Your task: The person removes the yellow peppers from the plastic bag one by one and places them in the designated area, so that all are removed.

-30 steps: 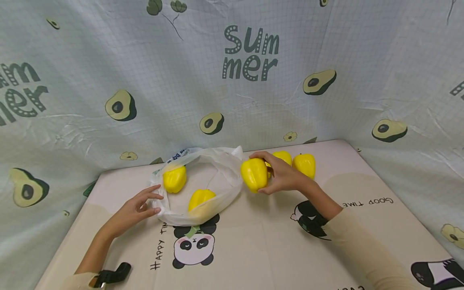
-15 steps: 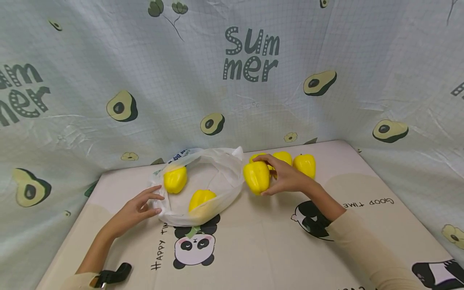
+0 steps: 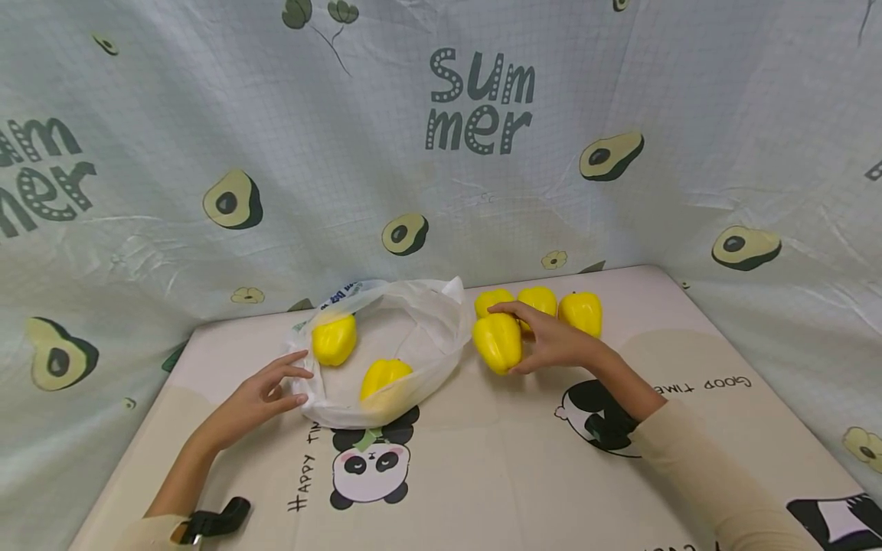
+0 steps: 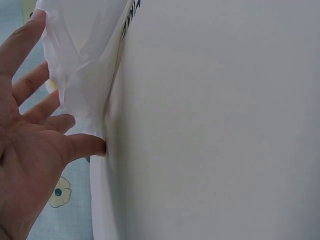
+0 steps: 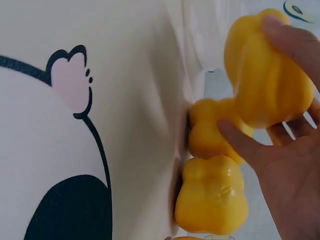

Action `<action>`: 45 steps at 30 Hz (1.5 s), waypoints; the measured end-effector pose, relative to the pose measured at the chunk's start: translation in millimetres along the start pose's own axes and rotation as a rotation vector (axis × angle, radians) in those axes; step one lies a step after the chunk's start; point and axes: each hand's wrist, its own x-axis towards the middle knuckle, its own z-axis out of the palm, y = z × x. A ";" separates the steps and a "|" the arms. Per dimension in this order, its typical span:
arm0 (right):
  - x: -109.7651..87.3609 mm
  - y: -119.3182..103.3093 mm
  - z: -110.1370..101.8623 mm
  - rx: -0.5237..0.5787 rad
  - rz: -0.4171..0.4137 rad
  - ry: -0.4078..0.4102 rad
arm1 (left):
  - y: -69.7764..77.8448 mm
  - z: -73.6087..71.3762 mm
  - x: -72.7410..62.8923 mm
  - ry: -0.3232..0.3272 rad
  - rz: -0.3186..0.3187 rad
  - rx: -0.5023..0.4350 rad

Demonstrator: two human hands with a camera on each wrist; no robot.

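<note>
My right hand point(image 3: 556, 341) grips a yellow bell pepper point(image 3: 498, 343) between thumb and fingers, just right of a white plastic bag point(image 3: 430, 386). In the right wrist view that bell pepper point(image 5: 260, 65) is tilted, held apart from the tablecloth. Behind it, more yellow bell peppers point(image 3: 580, 314) stand in a row. Two yellow bell peppers, one at the left point(image 3: 334, 340) and one at the front point(image 3: 381, 375), lie inside the open bag. At the bag's left rim my left hand point(image 3: 249, 402) touches the plastic with loosely spread fingers; the left wrist view shows its fingertips against the plastic point(image 4: 82, 90).
A pale tablecloth point(image 3: 482, 482) with printed pandas covers the table. Behind the table's far edge hangs a curtain point(image 3: 310, 191) printed with avocados. A black strap mount point(image 3: 219, 522) sits on the left wrist.
My right hand has drawn the held bell pepper slightly right and toward me, away from the bag's rim. One standing bell pepper behind it shows more. My left hand stays still.
</note>
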 end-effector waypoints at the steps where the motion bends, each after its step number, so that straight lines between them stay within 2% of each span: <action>1: -0.3 0.1 0.4 -0.007 0.009 -0.011 | 0.1 -0.1 0.2 0.001 0.001 -0.001; 4: -1.5 0.0 1.2 -0.031 0.019 -0.029 | 0.1 0.0 1.0 -0.001 0.005 -0.002; 10: -4.5 -1.1 1.1 -0.077 0.032 -0.012 | 0.2 -0.3 0.8 0.000 0.010 -0.003; 20: -14.0 1.2 -3.3 0.019 0.050 -0.075 | -0.7 0.3 0.0 0.005 -0.008 0.002; 30: -18.0 8.4 -1.4 0.012 0.028 -0.086 | -1.2 0.6 -0.4 0.008 0.009 0.012; 45: -19.9 13.8 -0.7 -0.087 0.001 -0.084 | -2.5 1.0 -0.3 0.005 0.002 -0.018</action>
